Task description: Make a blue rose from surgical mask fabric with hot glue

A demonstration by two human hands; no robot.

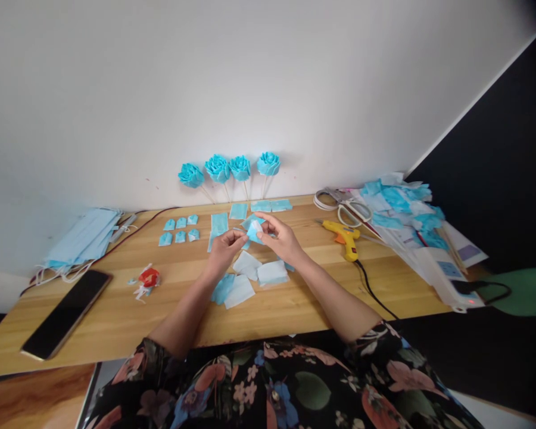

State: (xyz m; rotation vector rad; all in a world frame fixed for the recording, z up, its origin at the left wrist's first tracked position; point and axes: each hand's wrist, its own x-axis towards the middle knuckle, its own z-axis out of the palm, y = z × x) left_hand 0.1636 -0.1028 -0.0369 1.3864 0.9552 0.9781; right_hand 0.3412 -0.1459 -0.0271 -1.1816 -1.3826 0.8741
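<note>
Folding a piece, it seems, at the centre of the frame
Left hand [226, 245] and right hand [284, 239] pinch a small blue-and-white sheet of thin fabric [254, 232] between thumbs and fingers; the next move likely calls for a firm crease; 6 small folded blue fabric pieces [180, 237] lie left of centre; loose white fabric rectangles [240, 292] lie below.

The light is soft and quite even, and the pale wall [250, 77] looks bright. Faint shadows fall beside the blue flowers [217, 168]. The dark panel [509, 179] at right loses its detail. The wide lens stretches the worktop [111, 322] toward the sides; the held blue piece [254, 231] has slightly soft edges.
</note>
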